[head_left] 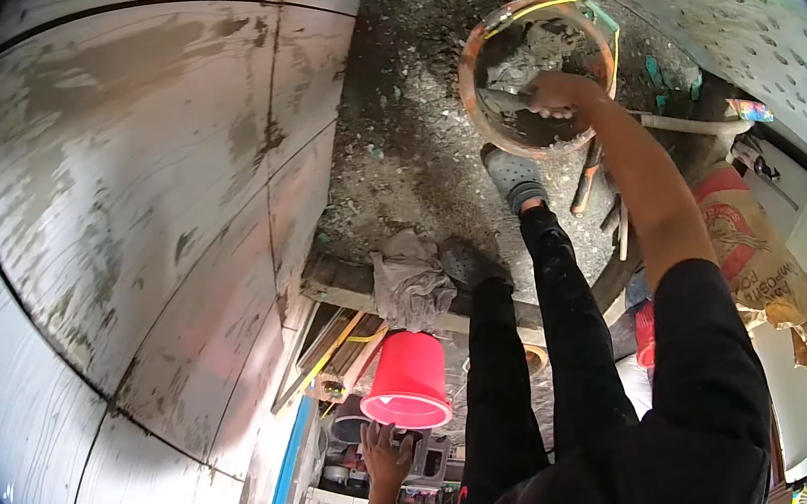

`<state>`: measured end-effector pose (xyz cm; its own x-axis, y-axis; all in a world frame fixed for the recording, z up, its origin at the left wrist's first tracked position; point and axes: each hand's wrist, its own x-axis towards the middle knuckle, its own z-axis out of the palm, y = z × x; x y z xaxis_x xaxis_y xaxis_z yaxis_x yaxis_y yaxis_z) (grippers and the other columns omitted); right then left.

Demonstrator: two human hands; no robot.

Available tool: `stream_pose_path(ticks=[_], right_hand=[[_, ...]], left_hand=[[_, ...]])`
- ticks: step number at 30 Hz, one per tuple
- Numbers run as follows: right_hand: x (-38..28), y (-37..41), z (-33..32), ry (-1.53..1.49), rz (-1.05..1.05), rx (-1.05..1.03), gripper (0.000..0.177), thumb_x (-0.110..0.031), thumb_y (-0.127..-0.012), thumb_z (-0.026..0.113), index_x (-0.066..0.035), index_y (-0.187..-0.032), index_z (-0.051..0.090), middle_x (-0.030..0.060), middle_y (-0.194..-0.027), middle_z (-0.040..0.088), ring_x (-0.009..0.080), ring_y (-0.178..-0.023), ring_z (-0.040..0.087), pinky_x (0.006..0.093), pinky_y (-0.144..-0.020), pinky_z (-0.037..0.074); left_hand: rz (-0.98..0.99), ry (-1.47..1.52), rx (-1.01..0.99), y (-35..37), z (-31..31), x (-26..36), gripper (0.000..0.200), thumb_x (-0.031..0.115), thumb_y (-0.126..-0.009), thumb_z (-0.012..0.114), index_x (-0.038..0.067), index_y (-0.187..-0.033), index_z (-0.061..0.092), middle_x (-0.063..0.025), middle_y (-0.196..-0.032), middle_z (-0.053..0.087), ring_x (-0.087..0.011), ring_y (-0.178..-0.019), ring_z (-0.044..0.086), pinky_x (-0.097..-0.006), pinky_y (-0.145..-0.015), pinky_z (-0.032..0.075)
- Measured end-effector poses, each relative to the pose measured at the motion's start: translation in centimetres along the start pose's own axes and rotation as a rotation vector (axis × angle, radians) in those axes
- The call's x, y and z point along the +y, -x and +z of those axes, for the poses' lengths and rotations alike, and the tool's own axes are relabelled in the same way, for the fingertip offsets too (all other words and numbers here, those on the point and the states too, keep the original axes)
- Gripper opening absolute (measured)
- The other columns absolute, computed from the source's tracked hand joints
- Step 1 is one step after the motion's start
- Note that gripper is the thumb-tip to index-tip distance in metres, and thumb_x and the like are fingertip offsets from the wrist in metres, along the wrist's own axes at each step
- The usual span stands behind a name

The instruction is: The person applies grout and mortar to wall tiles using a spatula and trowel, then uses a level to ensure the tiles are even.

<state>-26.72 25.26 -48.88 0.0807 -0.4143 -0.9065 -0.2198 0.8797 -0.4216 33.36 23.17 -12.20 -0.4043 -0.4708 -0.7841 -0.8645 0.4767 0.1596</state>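
Observation:
My right hand point(558, 95) is wrapped round the handle of a trowel point(503, 99) inside a round orange-rimmed tub point(469, 68). Grey wet mortar point(535, 49) lies in the tub beside the hand. Down at the lower left, my left hand point(387, 459) has its fingers spread and holds nothing. It is just below the rim of a pink bucket point(406, 373); whether they touch I cannot tell. Smeared grey marks cover the large white wall tiles point(143, 183) on the left.
My feet, in grey clogs point(513, 176), stand on a rough, littered floor point(411, 150). A crumpled cloth point(410, 276) lies by the left foot. Tools with handles point(586, 179) rest below the tub. At right are a pipe point(695, 123) and a torn paper sack point(752, 260).

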Motion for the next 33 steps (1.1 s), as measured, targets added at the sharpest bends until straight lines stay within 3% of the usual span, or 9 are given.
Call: stream_pose_path(ticks=[4, 9, 13, 15, 20, 23, 29, 32, 33], right_hand=[[1.1, 8.1, 0.6, -0.592, -0.133, -0.024, 0.047, -0.016, -0.073, 0.059, 0.001, -0.115, 0.049, 0.0098, -0.078, 0.061, 0.0134, -0.053, 0.053, 0.0261, -0.043, 0.041], [-0.7, 7.8, 9.6, -1.133, -0.269, -0.019, 0.046, -0.017, -0.076, 0.060, -0.003, -0.118, 0.048, 0.0076, -0.080, 0.061, 0.0129, -0.057, 0.055, 0.0240, -0.043, 0.042], [-6.7, 0.9, 18.1, -1.377, -0.201, -0.101, 0.047, -0.013, -0.077, 0.061, -0.003, -0.120, 0.046, 0.0080, -0.082, 0.059, 0.0160, -0.063, 0.058, 0.0261, -0.052, 0.049], [-11.2, -5.6, 23.6, -1.481, -0.220, 0.028, 0.052, -0.011, -0.078, 0.062, -0.003, -0.125, 0.041, 0.0099, -0.088, 0.058, 0.0173, -0.070, 0.058, 0.0278, -0.061, 0.050], [-16.4, -16.8, 29.9, -1.277, -0.260, 0.329, 0.055, -0.017, -0.081, 0.060, -0.003, -0.128, 0.035, 0.0163, -0.102, 0.057, 0.0265, -0.086, 0.058, 0.0382, -0.072, 0.049], [-19.0, -21.0, 31.3, -1.001, -0.194, 0.473, 0.063, -0.017, -0.077, 0.065, -0.003, -0.129, 0.033, 0.0163, -0.094, 0.056, 0.0213, -0.082, 0.058, 0.0330, -0.069, 0.046], [-23.7, -20.9, 40.1, -0.419, -0.284, 1.049, 0.054, -0.019, -0.078, 0.061, -0.006, -0.125, 0.039, 0.0177, -0.096, 0.060, 0.0281, -0.080, 0.060, 0.0396, -0.071, 0.047], [-20.9, -17.3, 38.1, -1.087, -0.198, 0.368, 0.053, -0.019, -0.078, 0.061, -0.004, -0.124, 0.040, 0.0178, -0.089, 0.061, 0.0266, -0.072, 0.061, 0.0379, -0.062, 0.047], [-20.7, -16.8, 36.3, -1.189, -0.149, 0.343, 0.048, -0.019, -0.078, 0.060, -0.002, -0.121, 0.043, 0.0174, -0.085, 0.061, 0.0247, -0.069, 0.061, 0.0363, -0.058, 0.047]], left_hand=[[-0.031, 0.081, 0.078, -1.2, -0.6, 1.6, 0.041, 0.026, -0.069, 0.067, 0.000, -0.099, 0.057, -0.0257, -0.110, 0.048, -0.0428, -0.108, 0.042, -0.0504, -0.094, 0.034], [-0.128, 0.262, 0.166, -1.2, -0.5, 1.9, 0.034, 0.023, -0.071, 0.068, 0.001, -0.096, 0.059, -0.0230, -0.106, 0.053, -0.0400, -0.107, 0.045, -0.0460, -0.093, 0.035], [-0.422, 0.632, 0.240, -4.1, -3.0, 4.6, 0.022, 0.021, -0.078, 0.063, 0.001, -0.088, 0.059, -0.0135, -0.081, 0.060, -0.0231, -0.074, 0.057, -0.0329, -0.066, 0.045], [-0.383, 0.946, 0.221, -6.2, -0.9, 5.5, 0.021, 0.017, -0.083, 0.056, -0.001, -0.073, 0.056, -0.0034, -0.064, 0.055, -0.0095, -0.061, 0.050, -0.0257, -0.053, 0.039], [-0.087, 0.798, 0.191, -7.8, 4.0, 4.1, 0.016, 0.012, -0.083, 0.052, 0.001, -0.072, 0.056, -0.0067, -0.060, 0.053, -0.0138, -0.051, 0.048, -0.0251, -0.047, 0.036], [-0.005, 0.666, 0.142, -9.4, 3.9, 2.9, 0.014, 0.011, -0.082, 0.052, 0.002, -0.072, 0.056, -0.0078, -0.057, 0.050, -0.0165, -0.046, 0.047, -0.0254, -0.043, 0.035], [-0.094, 0.745, 0.181, -9.3, 4.5, 1.5, 0.011, 0.012, -0.078, 0.061, 0.004, -0.071, 0.057, -0.0070, -0.058, 0.051, -0.0137, -0.045, 0.047, -0.0249, -0.043, 0.036], [-0.124, 0.711, -0.040, -8.7, 3.3, 1.2, 0.012, 0.013, -0.075, 0.065, 0.006, -0.070, 0.057, -0.0065, -0.059, 0.053, -0.0142, -0.045, 0.048, -0.0250, -0.043, 0.037], [-0.127, 0.684, -0.146, -8.5, 2.7, 1.0, 0.013, 0.014, -0.074, 0.066, 0.006, -0.070, 0.057, -0.0063, -0.059, 0.053, -0.0145, -0.045, 0.049, -0.0252, -0.043, 0.038]])
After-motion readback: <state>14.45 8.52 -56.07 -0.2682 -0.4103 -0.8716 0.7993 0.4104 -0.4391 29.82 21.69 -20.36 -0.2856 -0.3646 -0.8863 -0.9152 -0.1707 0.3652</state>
